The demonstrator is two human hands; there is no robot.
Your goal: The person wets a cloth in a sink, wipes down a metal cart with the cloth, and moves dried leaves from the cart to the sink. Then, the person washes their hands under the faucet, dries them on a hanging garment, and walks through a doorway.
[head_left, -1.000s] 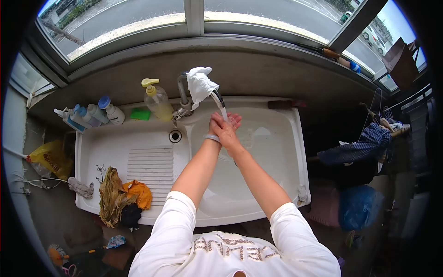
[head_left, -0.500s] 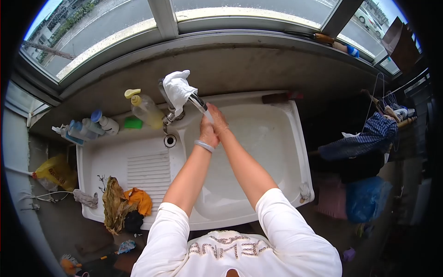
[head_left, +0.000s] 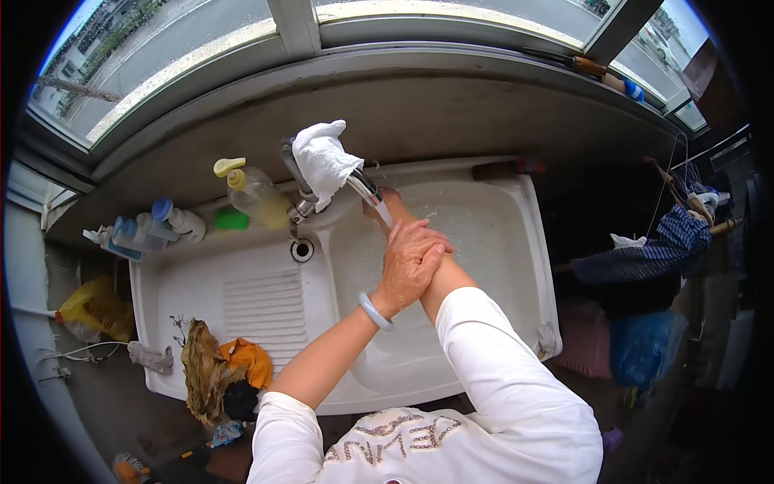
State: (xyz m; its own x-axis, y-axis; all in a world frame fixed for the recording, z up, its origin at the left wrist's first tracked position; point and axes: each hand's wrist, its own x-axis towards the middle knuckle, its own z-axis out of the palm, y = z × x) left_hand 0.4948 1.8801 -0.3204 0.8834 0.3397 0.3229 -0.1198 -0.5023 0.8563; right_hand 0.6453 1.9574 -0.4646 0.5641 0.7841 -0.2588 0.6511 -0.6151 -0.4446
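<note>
My left hand (head_left: 409,262), with a pale bangle (head_left: 376,311) on its wrist, is wrapped over my right forearm (head_left: 446,278). Under the tap (head_left: 367,188), my right hand (head_left: 390,199) is partly covered by the spout and the stream, and its fingers cannot be made out. Water (head_left: 384,215) runs from the spout onto my right wrist. A white cloth (head_left: 324,157) is draped over the tap's neck. Both arms reach over the right basin of the white sink (head_left: 508,274), where droplets splash.
Left of the tap stand a soap pump bottle (head_left: 256,198), a green sponge (head_left: 231,218) and several bottles (head_left: 187,223). A washboard surface (head_left: 264,302) fills the left side, with brown cloth (head_left: 205,371) and orange cloth (head_left: 247,360) at its front. A dark red brush-like object (head_left: 508,168) lies on the back rim.
My left hand has left the right hand under the tap and slid down onto the right forearm. My right arm now reaches farther under the spout. The view has shifted slightly.
</note>
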